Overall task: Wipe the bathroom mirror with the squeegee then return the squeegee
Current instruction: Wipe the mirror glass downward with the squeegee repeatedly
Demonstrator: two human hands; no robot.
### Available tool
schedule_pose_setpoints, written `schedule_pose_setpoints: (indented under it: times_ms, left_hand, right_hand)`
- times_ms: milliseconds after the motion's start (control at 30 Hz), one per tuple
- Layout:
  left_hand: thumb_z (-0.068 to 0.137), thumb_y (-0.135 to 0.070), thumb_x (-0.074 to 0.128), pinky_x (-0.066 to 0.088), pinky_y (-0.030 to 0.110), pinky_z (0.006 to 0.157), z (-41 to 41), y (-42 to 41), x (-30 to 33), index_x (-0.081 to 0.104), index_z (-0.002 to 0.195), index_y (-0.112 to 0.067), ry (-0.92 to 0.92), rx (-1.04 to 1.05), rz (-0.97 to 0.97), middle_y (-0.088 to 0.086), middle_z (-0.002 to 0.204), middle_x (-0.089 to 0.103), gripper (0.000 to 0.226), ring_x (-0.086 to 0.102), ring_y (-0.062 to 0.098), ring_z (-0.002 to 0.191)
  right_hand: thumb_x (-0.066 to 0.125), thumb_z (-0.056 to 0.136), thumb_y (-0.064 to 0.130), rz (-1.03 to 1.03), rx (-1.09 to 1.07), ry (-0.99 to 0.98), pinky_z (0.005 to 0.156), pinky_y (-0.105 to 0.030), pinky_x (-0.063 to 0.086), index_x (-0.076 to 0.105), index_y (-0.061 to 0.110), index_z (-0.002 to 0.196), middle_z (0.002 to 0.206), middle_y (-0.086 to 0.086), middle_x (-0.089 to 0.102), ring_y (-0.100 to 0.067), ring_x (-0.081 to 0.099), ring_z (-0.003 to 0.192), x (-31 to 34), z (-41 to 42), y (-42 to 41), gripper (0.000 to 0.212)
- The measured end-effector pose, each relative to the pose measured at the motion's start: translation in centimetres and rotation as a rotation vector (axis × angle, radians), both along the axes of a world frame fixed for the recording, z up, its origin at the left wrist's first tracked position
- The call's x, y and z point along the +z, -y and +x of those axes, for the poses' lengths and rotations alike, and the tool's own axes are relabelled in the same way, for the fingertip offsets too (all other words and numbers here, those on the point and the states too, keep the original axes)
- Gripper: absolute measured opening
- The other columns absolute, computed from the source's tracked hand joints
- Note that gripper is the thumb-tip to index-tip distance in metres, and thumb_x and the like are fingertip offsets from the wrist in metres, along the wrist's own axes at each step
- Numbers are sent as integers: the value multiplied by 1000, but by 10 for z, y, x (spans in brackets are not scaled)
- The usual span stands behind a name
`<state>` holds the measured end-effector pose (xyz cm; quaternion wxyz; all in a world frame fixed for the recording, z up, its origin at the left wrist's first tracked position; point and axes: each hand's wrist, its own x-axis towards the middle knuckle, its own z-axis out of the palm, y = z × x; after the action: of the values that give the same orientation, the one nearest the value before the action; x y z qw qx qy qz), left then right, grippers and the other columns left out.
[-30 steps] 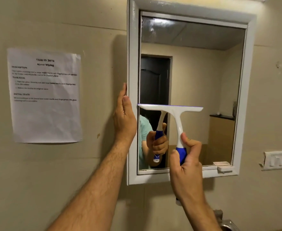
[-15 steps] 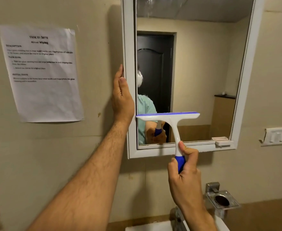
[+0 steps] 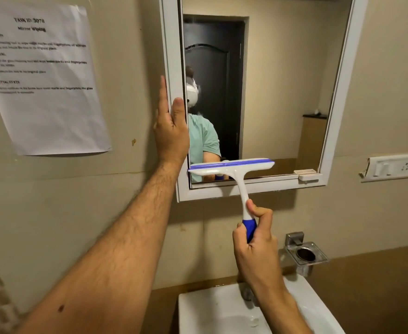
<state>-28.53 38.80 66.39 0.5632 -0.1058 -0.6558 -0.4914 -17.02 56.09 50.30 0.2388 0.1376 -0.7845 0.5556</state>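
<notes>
The white-framed mirror (image 3: 282, 80) hangs on the beige wall. A white squeegee (image 3: 231, 168) with a blue blade strip and blue grip lies across the glass near its bottom edge, at the left half. My right hand (image 3: 256, 247) is closed around the blue grip below the frame. My left hand (image 3: 171, 131) grips the frame's left edge, fingers along the side and thumb on the front face. The reflection shows a person in a teal shirt and a dark door.
A printed task sheet (image 3: 41, 78) is taped to the wall at left. A white basin (image 3: 212, 312) sits below, with a steel holder (image 3: 305, 254) to its right. A switch plate (image 3: 391, 167) is on the right wall. A small white latch (image 3: 307, 175) sits on the lower frame.
My right hand has drawn the squeegee down the glass from mid-height to the bottom edge. The view has tilted downward, revealing the basin. My left hand stays on the frame.
</notes>
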Motion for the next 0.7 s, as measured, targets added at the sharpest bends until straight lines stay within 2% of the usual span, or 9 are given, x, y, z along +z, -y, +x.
schedule_pose_setpoints:
  times_ms: [67, 133, 267, 333, 400, 500, 567, 633, 700]
  left_hand:
    - [103, -40, 37, 38, 9, 103, 1, 1, -3, 27, 151, -29, -1, -14, -3, -8, 151, 41, 50, 45, 6, 132]
    - [102, -42, 38, 39, 13, 105, 0, 1, -4, 27, 151, -29, -7, -18, -9, -7, 150, 42, 52, 46, 7, 132]
    - [102, -41, 39, 36, 5, 101, 1, 0, -6, 26, 152, -26, -12, 0, -12, -6, 151, 41, 53, 46, 8, 132]
    - [102, -41, 39, 35, 7, 102, 1, 0, -5, 27, 152, -26, -22, 6, -14, -6, 152, 40, 53, 45, 8, 133]
    - [102, -41, 39, 34, 6, 102, 0, 0, -5, 27, 152, -25, -23, 8, -22, -5, 152, 40, 54, 44, 8, 133]
    - [103, -38, 39, 32, 0, 98, 0, 0, -6, 27, 152, -25, -9, 20, -19, -5, 151, 41, 52, 45, 6, 131]
    - [103, -39, 37, 34, 7, 102, 0, 1, -6, 28, 151, -27, -4, 27, -12, -7, 151, 41, 50, 44, 5, 131]
    - [104, -35, 34, 33, 10, 105, 1, 2, -5, 30, 151, -25, -6, 27, 0, -7, 151, 40, 48, 41, 1, 132]
    - [105, -29, 30, 29, 3, 102, 3, 2, -3, 32, 150, -21, -11, -5, 17, -7, 153, 37, 45, 37, -8, 131]
  right_hand:
    - [50, 96, 15, 8, 2, -1, 42, -25, 47, 33, 47, 117, 59, -4, 51, -9, 52, 48, 1, 1, -2, 42]
    - [51, 96, 15, 19, -2, 5, 43, -26, 47, 33, 52, 111, 58, -4, 50, -9, 52, 47, 0, 2, -4, 44]
    - [51, 96, 17, 39, -9, 33, 44, -37, 50, 32, 60, 108, 58, -4, 50, -14, 50, 45, -3, 5, -6, 48]
    - [51, 95, 17, 44, -7, 37, 46, -40, 50, 33, 62, 106, 57, -4, 51, -15, 50, 45, -3, 8, -8, 50]
    - [52, 94, 16, 30, 5, 33, 45, -37, 49, 37, 59, 107, 56, -3, 50, -13, 48, 45, -3, 10, -13, 47]
    - [52, 94, 12, -42, 15, -18, 42, -26, 41, 44, 47, 111, 50, 1, 45, -7, 44, 42, 5, 14, -19, 40]
    - [52, 94, 11, -87, 24, -82, 41, -20, 38, 43, 50, 108, 49, 4, 47, -6, 42, 42, 19, 13, -17, 43]
    - [51, 93, 14, -97, 14, -149, 41, -22, 38, 42, 53, 107, 50, 3, 47, -7, 41, 42, 36, 8, -12, 43]
    - [52, 93, 15, -85, -10, -186, 42, -28, 41, 40, 56, 106, 51, 1, 44, -8, 42, 43, 51, 1, -10, 45]
